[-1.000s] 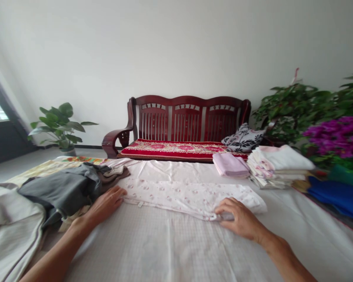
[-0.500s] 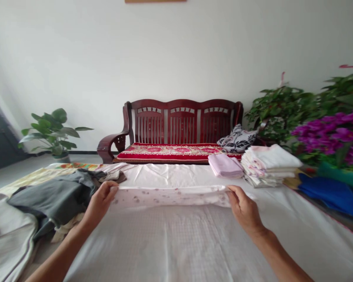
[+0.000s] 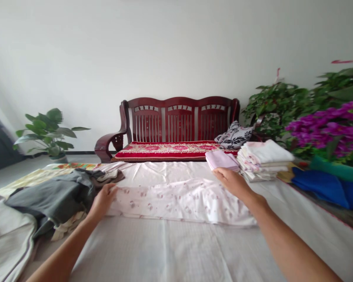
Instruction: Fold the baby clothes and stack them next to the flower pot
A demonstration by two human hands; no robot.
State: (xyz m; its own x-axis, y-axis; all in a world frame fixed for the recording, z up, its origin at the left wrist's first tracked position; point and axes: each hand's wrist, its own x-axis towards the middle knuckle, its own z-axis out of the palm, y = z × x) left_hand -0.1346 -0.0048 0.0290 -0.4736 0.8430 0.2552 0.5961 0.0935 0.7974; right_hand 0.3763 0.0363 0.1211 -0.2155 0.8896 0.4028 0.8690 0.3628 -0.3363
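Observation:
A white cloth with a small floral print [image 3: 176, 199] lies in a long folded strip across the white sheet [image 3: 129, 250]. At its left end, my left hand [image 3: 106, 197] is closed on the cloth's edge. My right hand [image 3: 233, 183] is at the far edge near the right end, fingers bent and closed at the cloth; their tips are partly hidden. Just beyond that hand sits a folded lilac cloth [image 3: 220, 158], partly covered by it. A stack of folded white cloths [image 3: 266, 156] stands to the right of the lilac one.
On the left lie a rumpled grey garment [image 3: 51, 196] and a light grey garment [image 3: 8, 235]. Blue cloth [image 3: 323, 186] and purple flowers [image 3: 332, 129] are at the right. A wooden bench [image 3: 179, 121] with a patterned cushion [image 3: 235, 135] stands behind.
The printed cloth has come down from a raised, stretched hold and now lies spread nearer me. My right hand has moved up and left towards the lilac cloth; my left hand stays at the left end.

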